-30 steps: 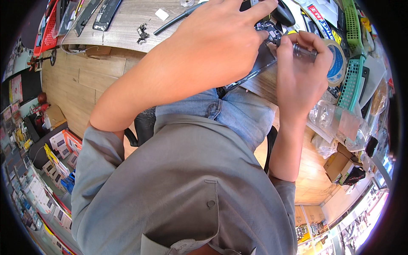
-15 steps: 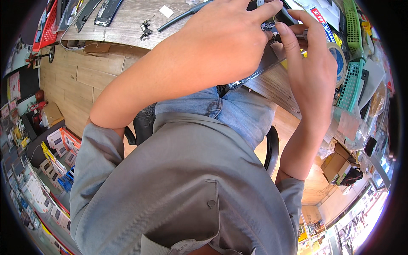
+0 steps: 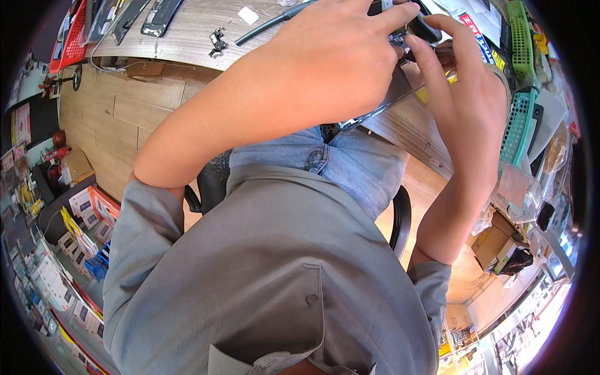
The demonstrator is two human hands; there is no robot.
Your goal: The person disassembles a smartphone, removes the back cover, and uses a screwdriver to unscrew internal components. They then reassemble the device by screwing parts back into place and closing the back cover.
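Close together over the table's far right part, my two hands work at a small dark electronic part [image 3: 399, 39] with shiny metal bits. Reaching across from the left, my left hand [image 3: 344, 53] has its index finger stretched out past the part. Its thumb and lower fingers are hidden under the hand, so what they grip does not show. My right hand [image 3: 465, 87] is closed, its thumb tip against the part and its index finger curled above. Beneath the hands a dark phone [image 3: 381, 107] with a glossy edge lies at the table's near edge, partly covered by my left hand.
Left of my hands, a dark pen-like tool [image 3: 265, 26], a small black phone component [image 3: 217, 42], a white square [image 3: 248, 15] and an opened phone [image 3: 161, 17] lie on the wooden table [image 3: 194, 25]. Green baskets [image 3: 517, 125] and a red basket [image 3: 72, 40] stand at the sides.
My right hand and forearm have shifted slightly right, and the hand now hides most of the tape roll beside it. My left hand stays nearly in place over the part.
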